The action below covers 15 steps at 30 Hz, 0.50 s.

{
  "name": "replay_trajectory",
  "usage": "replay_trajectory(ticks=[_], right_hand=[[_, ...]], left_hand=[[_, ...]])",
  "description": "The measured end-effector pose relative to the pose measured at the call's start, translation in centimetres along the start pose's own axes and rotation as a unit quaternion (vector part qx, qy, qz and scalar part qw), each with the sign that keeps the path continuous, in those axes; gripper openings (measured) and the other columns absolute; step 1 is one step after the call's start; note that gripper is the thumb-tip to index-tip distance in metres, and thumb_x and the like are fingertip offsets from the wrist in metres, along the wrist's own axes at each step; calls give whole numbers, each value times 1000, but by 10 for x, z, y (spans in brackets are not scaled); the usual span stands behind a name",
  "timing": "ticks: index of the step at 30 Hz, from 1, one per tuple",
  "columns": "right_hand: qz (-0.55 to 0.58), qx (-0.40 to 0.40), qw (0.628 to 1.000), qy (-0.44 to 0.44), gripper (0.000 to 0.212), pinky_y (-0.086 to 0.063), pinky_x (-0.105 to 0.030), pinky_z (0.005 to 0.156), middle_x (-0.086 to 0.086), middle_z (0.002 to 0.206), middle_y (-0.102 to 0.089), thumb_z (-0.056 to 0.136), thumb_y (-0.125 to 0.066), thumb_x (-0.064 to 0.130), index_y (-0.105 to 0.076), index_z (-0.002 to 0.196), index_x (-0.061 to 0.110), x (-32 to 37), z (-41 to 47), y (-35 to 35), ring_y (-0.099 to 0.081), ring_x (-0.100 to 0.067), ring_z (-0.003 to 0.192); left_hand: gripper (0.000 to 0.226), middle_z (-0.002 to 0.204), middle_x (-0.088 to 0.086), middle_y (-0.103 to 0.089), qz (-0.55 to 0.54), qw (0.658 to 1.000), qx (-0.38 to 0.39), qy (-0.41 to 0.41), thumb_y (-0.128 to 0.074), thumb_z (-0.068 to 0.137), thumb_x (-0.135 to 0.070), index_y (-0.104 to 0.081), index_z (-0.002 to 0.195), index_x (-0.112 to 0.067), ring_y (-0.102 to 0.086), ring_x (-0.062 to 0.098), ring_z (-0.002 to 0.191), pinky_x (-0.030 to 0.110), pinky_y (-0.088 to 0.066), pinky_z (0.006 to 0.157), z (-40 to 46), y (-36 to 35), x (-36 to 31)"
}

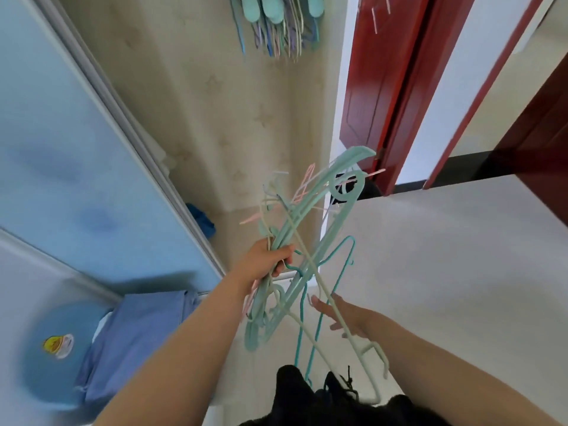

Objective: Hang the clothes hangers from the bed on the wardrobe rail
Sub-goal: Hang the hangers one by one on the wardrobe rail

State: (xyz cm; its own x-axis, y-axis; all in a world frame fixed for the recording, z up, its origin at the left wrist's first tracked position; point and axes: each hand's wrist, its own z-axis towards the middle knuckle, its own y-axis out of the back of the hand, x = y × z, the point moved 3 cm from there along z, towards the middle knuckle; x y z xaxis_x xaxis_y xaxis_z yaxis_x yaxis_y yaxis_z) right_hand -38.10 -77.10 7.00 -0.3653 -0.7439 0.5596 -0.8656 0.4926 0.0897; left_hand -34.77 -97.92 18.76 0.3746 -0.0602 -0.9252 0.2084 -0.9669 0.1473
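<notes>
Head view: a bundle of hangers gripped at the wardrobe

Head-camera footage shows the left hand point(266, 260) with its fingers curled tight round a tangled bundle of hangers point(302, 241), which is held up in front of the body. Mint, pink, cream and teal pieces are mixed in the bundle, and a broad mint hanger point(347, 176) sticks up highest. A thin teal hanger point(338, 272) and a cream one point(353, 336) trail down from the bundle. The right hand point(344, 315) is seen just below and to the right, fingers straight and spread, nothing held; whether it touches the trailing cream hanger cannot be told. More hangers point(276, 23) are hung in a cluster at the top, inside the wardrobe. A blue sliding door point(76, 149) is seen to the left, a red door point(384, 87) to the right, and folded blue cloth point(138, 333) lower left.
</notes>
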Motion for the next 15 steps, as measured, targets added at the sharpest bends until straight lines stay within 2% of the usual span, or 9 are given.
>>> replay_trajectory(ticks=[2,4,6,8,9,11,13,15], right_hand=[[60,37,997,8,104,-41,-44,97,-6,157,-21,76,-41,81,15,149,34,12,-6,-7,-47,-31,128],[101,56,993,12,105,-42,-48,101,-11,157,-19,75,-41,81,22,146,37,14,-9,-10,-51,-33,123],[160,50,986,22,113,-39,-53,102,-6,159,-12,69,-52,79,24,144,42,12,-9,-8,-49,-38,125],[221,62,973,31,130,-35,-58,103,4,161,-3,58,-67,75,30,140,46,7,-6,-4,-38,-44,133],[231,66,970,39,132,-32,-61,105,5,161,-3,60,-71,70,34,137,47,6,-7,-3,-32,-45,136],[213,44,975,49,137,-32,-62,105,3,160,-11,62,-76,65,39,134,46,6,-7,0,-34,-42,136],[157,-13,987,42,146,-41,-56,99,3,159,-16,53,-82,64,38,134,45,3,-5,4,-44,-32,129],[153,-70,985,36,146,-48,-49,93,3,158,-16,54,-83,60,36,136,44,-1,-3,12,-44,-27,128]], left_hand=[[29,56,11,-51,-4,1000,-16,-3,-64,91,-24,-62,65,-10,-43,16,46,24,-40,50,2,-9,-4],[30,48,5,-50,-4,999,-32,-9,-63,92,-25,-61,67,-9,-43,14,44,22,-41,50,6,-18,-9],[30,45,1,-50,-17,998,-51,-15,-63,92,-26,-60,69,-7,-44,13,42,21,-41,49,12,-27,-12],[30,45,1,-51,-39,997,-70,-16,-63,92,-26,-60,70,-7,-44,13,41,21,-41,48,19,-35,-16],[30,45,1,-51,-50,996,-76,-17,-63,92,-26,-60,69,-7,-44,12,41,21,-40,47,22,-38,-18],[30,47,4,-51,-68,994,-81,-19,-63,93,-25,-59,69,-6,-43,12,40,20,-39,46,28,-48,-21],[29,50,5,-51,-86,993,-81,-18,-62,93,-22,-58,69,-7,-43,11,39,20,-38,44,35,-59,-23],[28,50,4,-50,-96,992,-82,-18,-62,94,-20,-57,69,-7,-42,10,39,20,-38,43,41,-69,-24]])
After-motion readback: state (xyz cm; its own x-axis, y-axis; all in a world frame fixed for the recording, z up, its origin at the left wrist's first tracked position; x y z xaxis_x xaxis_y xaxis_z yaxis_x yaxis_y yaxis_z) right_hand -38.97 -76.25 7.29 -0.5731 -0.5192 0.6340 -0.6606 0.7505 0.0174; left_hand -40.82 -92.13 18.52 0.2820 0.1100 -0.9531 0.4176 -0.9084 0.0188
